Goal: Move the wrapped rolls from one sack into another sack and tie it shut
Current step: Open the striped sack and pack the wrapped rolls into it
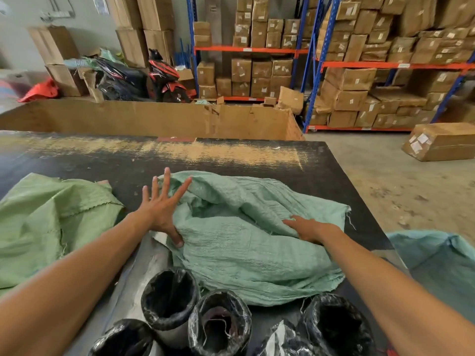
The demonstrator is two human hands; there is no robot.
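A crumpled teal woven sack (246, 242) lies flat in the middle of the black table (257, 155). My left hand (162, 209) hovers at its left edge with fingers spread wide, the thumb touching the fabric. My right hand (311, 228) rests palm down on the sack's right side, holding nothing. Several rolls wrapped in black plastic (169, 296) stand on end at the table's near edge, just below the sack. A second, lighter green sack (48, 222) lies crumpled at the left.
Another teal sack (437, 260) hangs open off the table's right side. Behind the table stands a long cardboard bin (154, 119). Blue and orange racks (385, 65) hold cartons. A lone carton (442, 141) sits on the floor at right.
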